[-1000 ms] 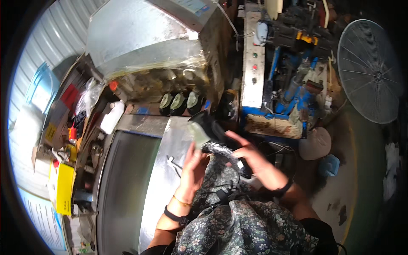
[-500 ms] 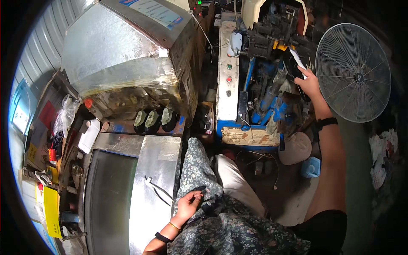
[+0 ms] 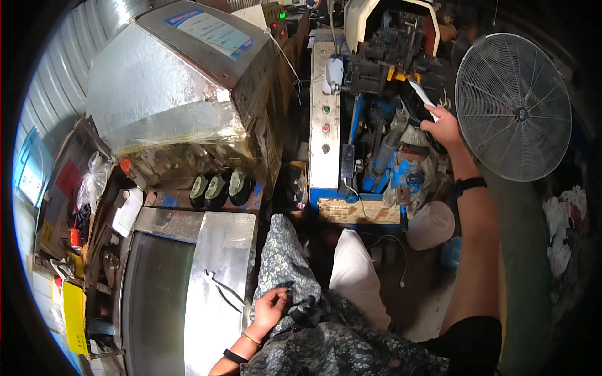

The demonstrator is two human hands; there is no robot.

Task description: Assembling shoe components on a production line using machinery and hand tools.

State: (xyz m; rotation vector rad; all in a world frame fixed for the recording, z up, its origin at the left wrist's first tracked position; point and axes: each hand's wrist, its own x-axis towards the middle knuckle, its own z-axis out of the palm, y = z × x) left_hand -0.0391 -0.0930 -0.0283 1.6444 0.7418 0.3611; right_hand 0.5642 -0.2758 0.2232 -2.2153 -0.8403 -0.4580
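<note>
Head view: the right hand [image 3: 443,129] clamps what looks like a white-edged black shoe [image 3: 414,99] at the blue-framed machine [image 3: 403,173], handling now one-handed instead of two. The left hand [image 3: 271,309] curls against the floral apron [image 3: 283,252], its grip unclear.

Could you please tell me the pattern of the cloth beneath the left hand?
Dark cloth with small pale flowers, clearest in the head view.

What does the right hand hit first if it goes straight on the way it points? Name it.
Led by the black-and-white item it grips, the right hand would probably first meet the yellow machine part up and left in the picture; depth is unclear.
</note>
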